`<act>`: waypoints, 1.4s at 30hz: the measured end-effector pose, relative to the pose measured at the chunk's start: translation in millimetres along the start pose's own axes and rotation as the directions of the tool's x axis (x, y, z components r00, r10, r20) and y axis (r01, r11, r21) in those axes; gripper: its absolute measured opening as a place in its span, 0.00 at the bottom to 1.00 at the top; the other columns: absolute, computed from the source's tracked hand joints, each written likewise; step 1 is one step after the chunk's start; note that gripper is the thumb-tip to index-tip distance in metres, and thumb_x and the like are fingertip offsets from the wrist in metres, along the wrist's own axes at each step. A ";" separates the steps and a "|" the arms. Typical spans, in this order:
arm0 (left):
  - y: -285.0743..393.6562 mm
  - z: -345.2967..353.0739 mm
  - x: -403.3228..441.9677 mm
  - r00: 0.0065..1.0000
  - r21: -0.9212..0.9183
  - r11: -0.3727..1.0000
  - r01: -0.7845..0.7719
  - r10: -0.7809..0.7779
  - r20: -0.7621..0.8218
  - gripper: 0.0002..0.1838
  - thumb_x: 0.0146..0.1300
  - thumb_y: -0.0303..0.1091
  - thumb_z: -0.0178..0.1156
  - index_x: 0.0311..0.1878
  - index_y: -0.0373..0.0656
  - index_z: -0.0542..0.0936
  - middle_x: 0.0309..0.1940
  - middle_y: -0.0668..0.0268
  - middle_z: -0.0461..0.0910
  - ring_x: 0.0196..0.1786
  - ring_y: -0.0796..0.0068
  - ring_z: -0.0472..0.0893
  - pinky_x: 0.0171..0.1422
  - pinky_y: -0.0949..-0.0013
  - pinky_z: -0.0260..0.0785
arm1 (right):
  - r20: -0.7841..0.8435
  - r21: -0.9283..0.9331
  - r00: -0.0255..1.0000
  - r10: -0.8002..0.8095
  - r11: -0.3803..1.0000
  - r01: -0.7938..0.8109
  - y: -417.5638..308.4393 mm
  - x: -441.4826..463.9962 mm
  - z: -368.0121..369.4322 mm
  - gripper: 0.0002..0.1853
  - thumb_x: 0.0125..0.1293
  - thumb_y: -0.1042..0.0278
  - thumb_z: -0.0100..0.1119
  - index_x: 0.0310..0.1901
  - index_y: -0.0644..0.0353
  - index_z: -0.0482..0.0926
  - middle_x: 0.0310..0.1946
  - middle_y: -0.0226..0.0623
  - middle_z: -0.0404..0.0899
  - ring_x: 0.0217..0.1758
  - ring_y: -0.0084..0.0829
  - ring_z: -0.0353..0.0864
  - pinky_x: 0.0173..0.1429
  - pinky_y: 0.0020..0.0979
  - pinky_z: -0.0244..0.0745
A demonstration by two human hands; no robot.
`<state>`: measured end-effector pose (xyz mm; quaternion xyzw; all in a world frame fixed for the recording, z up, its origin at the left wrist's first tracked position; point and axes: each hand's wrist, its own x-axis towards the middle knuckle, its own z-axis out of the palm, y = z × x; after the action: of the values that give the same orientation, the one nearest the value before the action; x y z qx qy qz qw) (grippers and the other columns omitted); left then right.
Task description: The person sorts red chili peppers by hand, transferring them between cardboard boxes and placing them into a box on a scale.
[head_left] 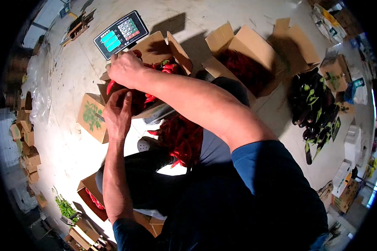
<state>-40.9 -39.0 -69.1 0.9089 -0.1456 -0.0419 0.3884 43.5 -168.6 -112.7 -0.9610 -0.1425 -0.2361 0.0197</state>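
My right hand (127,70) is over the near-left part of an open cardboard box, its fingers curled closed; what they grip is hidden. A red pepper (110,87) shows just below it, and another red patch lies beyond the knuckles. Close under it, at the box's left edge, is my left hand (118,113), thumb and bent fingers apart, with nothing visible between them. Red peppers (170,68) fill part of the box (153,44). Behind the box stands a scale display (120,34) with lit screens and a keypad.
A pile of red peppers (180,138) lies between my legs. At the right are a box of dark red peppers (245,67), an open box (295,42) and heaped eggplants (314,100). A printed carton (93,117) stands left; green peppers (66,208) lie lower left.
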 end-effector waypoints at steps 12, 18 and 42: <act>-30.1 11.9 9.3 0.992 -0.134 0.990 0.047 -0.031 0.121 0.16 0.67 0.34 0.62 0.53 0.32 0.80 0.44 0.56 0.85 0.45 0.71 0.82 0.54 0.67 0.73 | 0.296 0.189 0.953 0.057 0.975 -0.117 1.5 7.2 -7.7 0.10 0.62 0.67 0.57 0.41 0.58 0.86 0.40 0.43 0.86 0.42 0.39 0.87 0.42 0.42 0.82; -23.7 -4.8 13.4 0.975 -0.630 0.749 0.206 -0.106 0.194 0.24 0.67 0.34 0.64 0.61 0.32 0.71 0.47 0.58 0.82 0.40 0.76 0.82 0.42 0.71 0.77 | 0.487 0.632 0.855 0.178 0.605 -0.485 38.2 21.2 -15.2 0.20 0.60 0.47 0.68 0.35 0.60 0.84 0.24 0.38 0.83 0.29 0.32 0.85 0.37 0.38 0.79; -4.5 -23.3 19.0 0.951 -0.868 0.410 0.280 0.004 0.309 0.11 0.75 0.28 0.50 0.52 0.30 0.76 0.37 0.60 0.82 0.36 0.75 0.83 0.41 0.70 0.78 | 0.564 0.804 0.818 -0.112 -0.152 -0.575 64.4 -3.3 -96.9 0.19 0.72 0.59 0.59 0.56 0.64 0.75 0.37 0.34 0.79 0.32 0.23 0.81 0.35 0.27 0.79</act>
<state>-17.3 -25.5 -55.4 0.5519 -0.0737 -0.2654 0.7871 15.5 -241.3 -26.2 -0.6520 -0.0818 0.1896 0.7295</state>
